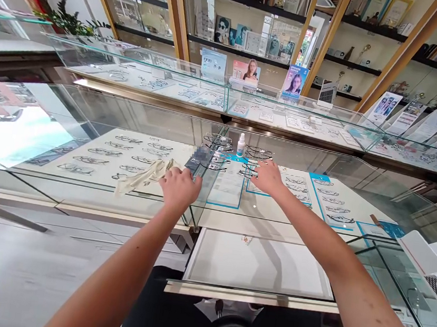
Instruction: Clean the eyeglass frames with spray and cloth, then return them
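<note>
My left hand [179, 186] rests on the glass counter top [100, 117], closed on the end of a cream cloth [143, 174] that trails out to the left. My right hand [267, 176] reaches over the glass with its fingers on a pair of dark-framed glasses [247, 172]. Several more pairs of glasses [218, 142] lie on the glass just beyond, beside a small white spray bottle [241, 144]. Rows of frames [104, 152] show in the case under the glass.
An empty white display tray [257, 264] is pulled out below the counter, in front of me. A second glass counter [227, 93] with posters and shelves stands behind. White boxes [436, 256] lie at the right. Grey floor lies to the left.
</note>
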A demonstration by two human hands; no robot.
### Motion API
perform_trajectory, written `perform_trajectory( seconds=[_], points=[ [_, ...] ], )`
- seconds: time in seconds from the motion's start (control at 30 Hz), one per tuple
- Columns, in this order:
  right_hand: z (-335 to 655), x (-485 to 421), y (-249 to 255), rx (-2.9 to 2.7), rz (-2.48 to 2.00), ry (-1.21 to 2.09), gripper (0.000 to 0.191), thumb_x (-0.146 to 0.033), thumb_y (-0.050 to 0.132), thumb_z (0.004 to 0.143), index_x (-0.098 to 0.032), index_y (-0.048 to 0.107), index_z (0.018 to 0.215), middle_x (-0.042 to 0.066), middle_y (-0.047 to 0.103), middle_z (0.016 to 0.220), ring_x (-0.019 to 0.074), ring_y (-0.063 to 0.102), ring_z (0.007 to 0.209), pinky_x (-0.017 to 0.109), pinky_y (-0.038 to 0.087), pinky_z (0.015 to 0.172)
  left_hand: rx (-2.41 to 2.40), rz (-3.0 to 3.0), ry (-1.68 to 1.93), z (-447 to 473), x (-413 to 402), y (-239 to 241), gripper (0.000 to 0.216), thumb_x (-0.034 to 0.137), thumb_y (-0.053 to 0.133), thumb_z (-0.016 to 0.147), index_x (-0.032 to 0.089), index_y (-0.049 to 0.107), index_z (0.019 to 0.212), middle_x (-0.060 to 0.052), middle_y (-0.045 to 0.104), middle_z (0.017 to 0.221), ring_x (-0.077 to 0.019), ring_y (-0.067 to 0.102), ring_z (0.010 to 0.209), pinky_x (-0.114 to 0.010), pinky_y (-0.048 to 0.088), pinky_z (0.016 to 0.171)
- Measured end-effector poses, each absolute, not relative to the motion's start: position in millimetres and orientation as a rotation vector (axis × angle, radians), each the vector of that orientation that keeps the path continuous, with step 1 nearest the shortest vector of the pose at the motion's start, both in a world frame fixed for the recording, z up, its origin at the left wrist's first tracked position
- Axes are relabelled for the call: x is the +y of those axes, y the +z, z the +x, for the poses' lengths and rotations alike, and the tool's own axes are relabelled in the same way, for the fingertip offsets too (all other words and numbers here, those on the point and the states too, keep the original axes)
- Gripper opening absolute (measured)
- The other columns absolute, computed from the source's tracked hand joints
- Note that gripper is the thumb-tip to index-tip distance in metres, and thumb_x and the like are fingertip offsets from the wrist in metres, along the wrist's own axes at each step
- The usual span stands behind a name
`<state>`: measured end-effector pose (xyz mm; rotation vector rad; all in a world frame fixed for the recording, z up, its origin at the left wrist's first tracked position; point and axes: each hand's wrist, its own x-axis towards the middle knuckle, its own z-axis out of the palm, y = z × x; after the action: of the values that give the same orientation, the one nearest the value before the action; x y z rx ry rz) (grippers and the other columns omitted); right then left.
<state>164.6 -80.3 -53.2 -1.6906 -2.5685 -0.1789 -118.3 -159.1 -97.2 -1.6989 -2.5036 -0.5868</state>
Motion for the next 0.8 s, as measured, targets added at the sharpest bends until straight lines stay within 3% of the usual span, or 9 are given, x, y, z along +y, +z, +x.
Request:
perform_trajectory(
  seconds=[0.17,0.37,0.67,0.8],
  points=[
    [149,-73,-54,-2.59,-1.789,-0.247,0.033,-0.025,0.055,0.105,-0.013,0.085,0.108,0.02,0.077,0.133,0.0388,0.056,0.134,0.048,0.042,0.112,-2.501,-1.712,-0.62,-119,-160,-98,0.037,0.04,0.047,0.099,0.017,0.075,0.106,-0.027,0.067,0.128,-0.0445,0.057,0.129,-0.058,0.043,0.107],
    [149,-76,-56,-2.578,-1.855,-0.285,0.028,-0.001,0.06,0.091,-0.011,0.084,0.102,0.021,0.079,0.118,0.0356,0.061,0.124,0.043,0.044,0.106,-2.511,-1.725,-0.642,-118,-162,-97,0.039,0.042,0.047,0.099,0.016,0.075,0.107,-0.028,0.066,0.127,-0.0453,0.056,0.128,-0.059,0.042,0.108],
    [170,-92,-55,-2.532,-1.844,-0.309,0.037,0.008,0.055,0.087,-0.009,0.081,0.108,0.018,0.079,0.119,0.0315,0.064,0.124,0.039,0.044,0.108,-2.509,-1.725,-0.65,-118,-162,-97,0.04,0.041,0.045,0.098,0.016,0.075,0.107,-0.028,0.067,0.129,-0.0455,0.057,0.128,-0.059,0.042,0.108],
    [180,-118,-39,-2.544,-1.732,-0.311,0.045,0.008,0.048,0.091,-0.01,0.08,0.118,0.016,0.078,0.134,0.0305,0.061,0.136,0.041,0.041,0.118,-2.506,-1.72,-0.651,-118,-162,-97,0.041,0.041,0.044,0.099,0.016,0.075,0.106,-0.027,0.067,0.128,-0.0445,0.058,0.128,-0.059,0.042,0.109]
  ],
)
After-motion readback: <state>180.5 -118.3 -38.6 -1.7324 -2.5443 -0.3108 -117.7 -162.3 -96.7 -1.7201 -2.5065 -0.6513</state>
